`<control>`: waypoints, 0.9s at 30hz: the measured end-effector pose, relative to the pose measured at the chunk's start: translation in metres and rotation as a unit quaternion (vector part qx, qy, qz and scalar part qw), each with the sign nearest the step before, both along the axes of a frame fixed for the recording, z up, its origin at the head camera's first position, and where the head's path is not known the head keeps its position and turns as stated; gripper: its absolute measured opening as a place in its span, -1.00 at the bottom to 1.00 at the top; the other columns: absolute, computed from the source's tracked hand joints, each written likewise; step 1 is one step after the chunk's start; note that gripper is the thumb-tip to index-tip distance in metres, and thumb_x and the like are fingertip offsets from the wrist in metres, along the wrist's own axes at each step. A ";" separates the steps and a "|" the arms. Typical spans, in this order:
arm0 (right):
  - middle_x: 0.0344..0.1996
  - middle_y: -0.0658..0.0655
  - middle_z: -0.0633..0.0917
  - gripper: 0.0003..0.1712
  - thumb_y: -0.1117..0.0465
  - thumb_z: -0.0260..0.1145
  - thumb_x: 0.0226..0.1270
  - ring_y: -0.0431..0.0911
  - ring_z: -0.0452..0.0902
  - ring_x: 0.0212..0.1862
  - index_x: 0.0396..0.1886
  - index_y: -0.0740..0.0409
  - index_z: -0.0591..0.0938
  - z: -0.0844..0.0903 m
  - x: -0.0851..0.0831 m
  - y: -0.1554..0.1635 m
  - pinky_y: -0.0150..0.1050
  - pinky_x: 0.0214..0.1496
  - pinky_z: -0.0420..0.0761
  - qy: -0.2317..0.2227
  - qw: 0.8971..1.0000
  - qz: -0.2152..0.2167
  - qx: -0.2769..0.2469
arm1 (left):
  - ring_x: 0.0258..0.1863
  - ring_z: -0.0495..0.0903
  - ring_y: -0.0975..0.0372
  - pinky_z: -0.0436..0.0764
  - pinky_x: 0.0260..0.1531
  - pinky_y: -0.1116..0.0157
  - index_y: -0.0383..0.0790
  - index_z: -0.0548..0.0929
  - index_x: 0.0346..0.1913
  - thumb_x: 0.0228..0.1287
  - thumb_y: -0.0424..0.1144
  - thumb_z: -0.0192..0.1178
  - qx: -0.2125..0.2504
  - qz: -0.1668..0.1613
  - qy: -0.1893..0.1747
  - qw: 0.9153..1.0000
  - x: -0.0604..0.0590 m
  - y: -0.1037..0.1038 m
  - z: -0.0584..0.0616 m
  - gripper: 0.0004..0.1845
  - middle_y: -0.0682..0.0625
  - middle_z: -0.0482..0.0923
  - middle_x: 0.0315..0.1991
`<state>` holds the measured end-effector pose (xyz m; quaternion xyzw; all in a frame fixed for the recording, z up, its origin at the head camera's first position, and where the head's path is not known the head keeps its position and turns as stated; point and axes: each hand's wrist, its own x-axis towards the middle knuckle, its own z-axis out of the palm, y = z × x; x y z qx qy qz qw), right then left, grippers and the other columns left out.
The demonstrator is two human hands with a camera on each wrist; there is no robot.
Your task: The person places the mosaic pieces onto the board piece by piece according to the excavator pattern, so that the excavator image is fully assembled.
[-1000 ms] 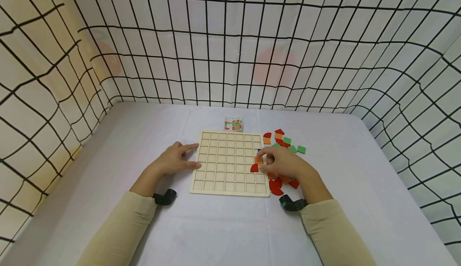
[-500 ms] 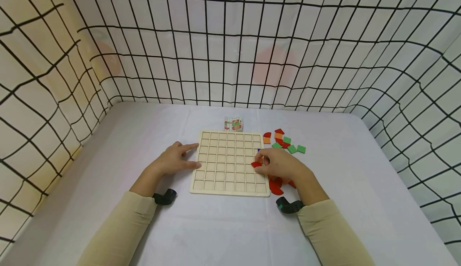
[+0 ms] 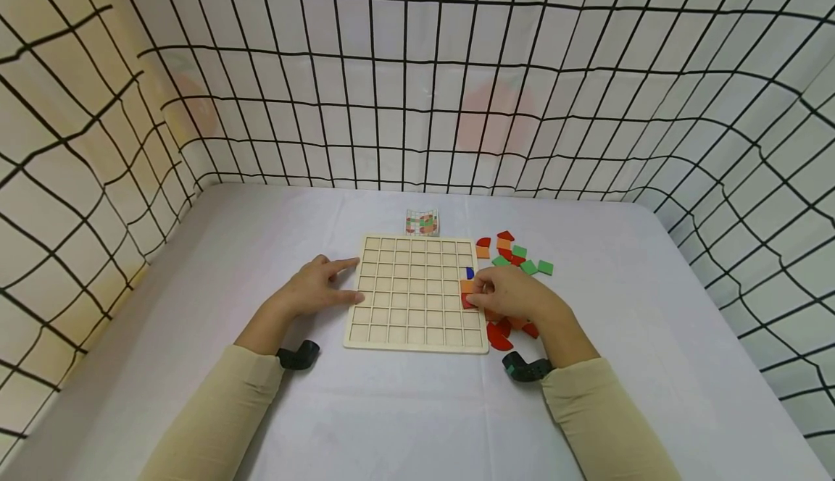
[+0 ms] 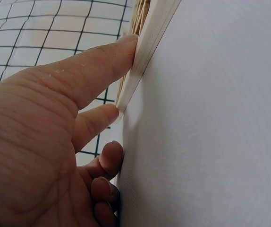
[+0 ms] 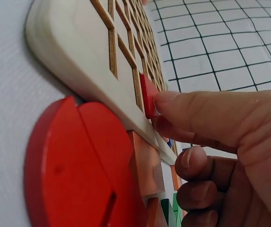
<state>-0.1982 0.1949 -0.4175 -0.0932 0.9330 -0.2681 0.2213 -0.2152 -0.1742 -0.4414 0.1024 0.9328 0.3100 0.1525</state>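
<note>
Nearest the camera, two cream sleeves are reaching onto the white worktop [image 3: 404,416]. The left hand [image 3: 317,289] is lying with its thumb and forefinger straight, touching the left edge of the wooden grid board [image 3: 391,321]; in the left wrist view those fingers are pressing against the board's side while the others are curling loosely, holding nothing. The right hand [image 3: 515,294] is pinching a red piece [image 5: 148,96] between thumb and forefinger and setting it into a cell in the board's right-hand column, just below an orange piece [image 3: 466,286] already sitting there. A blue piece [image 3: 470,272] is lying one cell farther up the same column.

Judging by the board, the work is only beginning: nearly every cell is standing bare, and only this short run along the right column is being filled.

Just beside the board's right edge, under and around the right hand, loose red and orange pieces [image 3: 501,337] are waiting. Farther back, more red, orange and green pieces [image 3: 522,260] are lying scattered. Beyond the board's far edge a small pattern card [image 3: 422,223] is lying before the black-gridded cloth wall [image 3: 417,68].
</note>
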 end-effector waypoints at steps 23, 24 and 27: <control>-0.52 0.04 0.54 -0.86 0.08 0.48 0.28 -0.07 0.47 -0.39 -0.24 -0.04 0.70 0.012 -0.004 0.033 -0.24 -0.38 0.41 0.007 1.000 -0.006 0.003 | -0.14 0.38 0.08 0.35 -0.26 0.24 0.08 0.36 0.54 0.13 0.21 0.45 -0.002 -0.004 0.000 1.000 0.000 0.000 0.002 -0.08 -0.20 0.43 0.01; -0.54 0.04 0.54 -0.86 0.10 0.50 0.26 -0.07 0.47 -0.41 -0.26 -0.03 0.70 0.013 -0.002 0.034 -0.24 -0.38 0.41 -0.004 1.000 -0.001 0.000 | -0.15 0.38 0.08 0.34 -0.26 0.24 0.08 0.36 0.54 0.13 0.21 0.44 -0.003 -0.004 0.000 1.000 0.000 0.000 0.002 -0.08 -0.20 0.43 0.01; -0.57 0.03 0.54 -0.84 0.14 0.53 0.21 -0.08 0.46 -0.46 -0.27 -0.01 0.70 0.014 0.003 0.037 -0.25 -0.42 0.41 -0.032 0.999 0.023 -0.007 | -0.15 0.39 0.08 0.35 -0.26 0.24 0.09 0.36 0.54 0.13 0.21 0.45 -0.005 -0.002 -0.001 1.000 0.000 0.000 0.001 -0.08 -0.19 0.43 0.01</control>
